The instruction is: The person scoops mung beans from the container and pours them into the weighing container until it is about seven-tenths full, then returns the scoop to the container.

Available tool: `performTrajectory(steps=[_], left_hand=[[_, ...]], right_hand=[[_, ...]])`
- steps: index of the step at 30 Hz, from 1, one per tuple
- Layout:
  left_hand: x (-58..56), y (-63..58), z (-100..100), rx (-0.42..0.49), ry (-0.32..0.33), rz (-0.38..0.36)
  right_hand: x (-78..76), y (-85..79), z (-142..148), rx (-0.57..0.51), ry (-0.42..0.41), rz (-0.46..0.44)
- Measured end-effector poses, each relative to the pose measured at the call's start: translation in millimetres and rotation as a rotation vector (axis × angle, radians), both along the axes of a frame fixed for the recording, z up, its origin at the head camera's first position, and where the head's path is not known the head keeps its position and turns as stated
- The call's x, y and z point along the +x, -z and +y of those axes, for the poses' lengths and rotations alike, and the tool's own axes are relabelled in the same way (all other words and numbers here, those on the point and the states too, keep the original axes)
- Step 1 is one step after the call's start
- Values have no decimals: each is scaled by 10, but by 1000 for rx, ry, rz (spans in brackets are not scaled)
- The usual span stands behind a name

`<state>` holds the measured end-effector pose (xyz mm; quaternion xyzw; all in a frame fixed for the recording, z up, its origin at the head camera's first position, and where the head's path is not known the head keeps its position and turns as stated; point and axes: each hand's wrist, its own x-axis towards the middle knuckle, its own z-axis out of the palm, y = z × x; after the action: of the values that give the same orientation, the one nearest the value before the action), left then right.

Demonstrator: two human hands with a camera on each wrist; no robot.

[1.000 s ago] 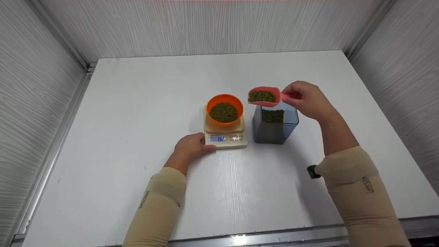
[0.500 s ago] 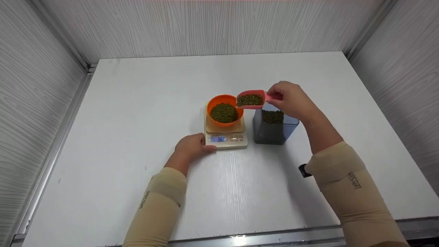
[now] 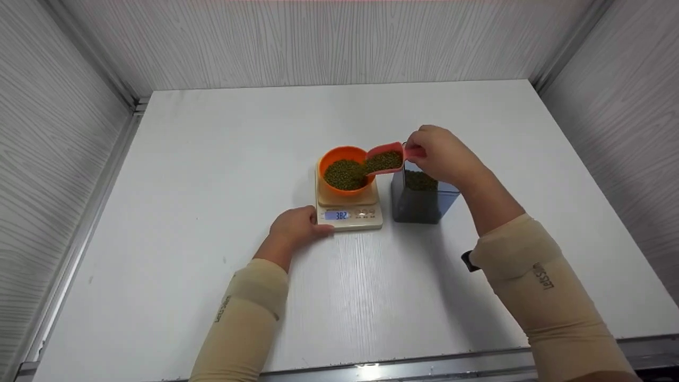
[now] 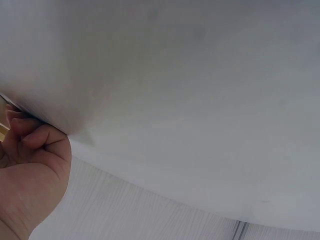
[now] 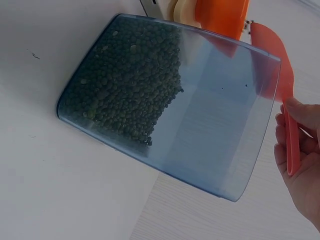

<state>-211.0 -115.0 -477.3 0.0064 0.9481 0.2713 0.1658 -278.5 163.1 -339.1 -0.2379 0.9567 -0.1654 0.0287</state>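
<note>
My right hand point(image 3: 443, 159) pinches the handle of a red scoop point(image 5: 272, 60) loaded with green mung beans point(image 3: 386, 161). The scoop's mouth tips down at the right rim of an orange bowl point(image 3: 326, 158), and a few beans show in the air between the two in the right wrist view. More beans lie in the bowl, which stands on a cream kitchen scale point(image 3: 350, 222) whose display reads 382. My left hand point(image 3: 296, 227) holds the scale by its front left corner, thumb along the front edge. In the left wrist view its fingers point(image 4: 42, 137) are curled.
Just right of the scale, below my right hand, stands a tall clear bluish container point(image 5: 215, 120) part filled with mung beans. The white table point(image 3: 212, 159) is bounded by grey wood-grain panels point(image 3: 339, 42) at the back and both sides.
My right hand has carried the loaded scoop left from above the container to the bowl's rim and tilted it, and beans are spilling out. The left hand and scale have stayed put.
</note>
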Motion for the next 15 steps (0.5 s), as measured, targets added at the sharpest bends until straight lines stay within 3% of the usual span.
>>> performTrajectory(steps=[15], left_hand=[[-11, 11, -8, -2, 4, -11]], right_hand=[[20, -45, -84, 13, -18, 7]])
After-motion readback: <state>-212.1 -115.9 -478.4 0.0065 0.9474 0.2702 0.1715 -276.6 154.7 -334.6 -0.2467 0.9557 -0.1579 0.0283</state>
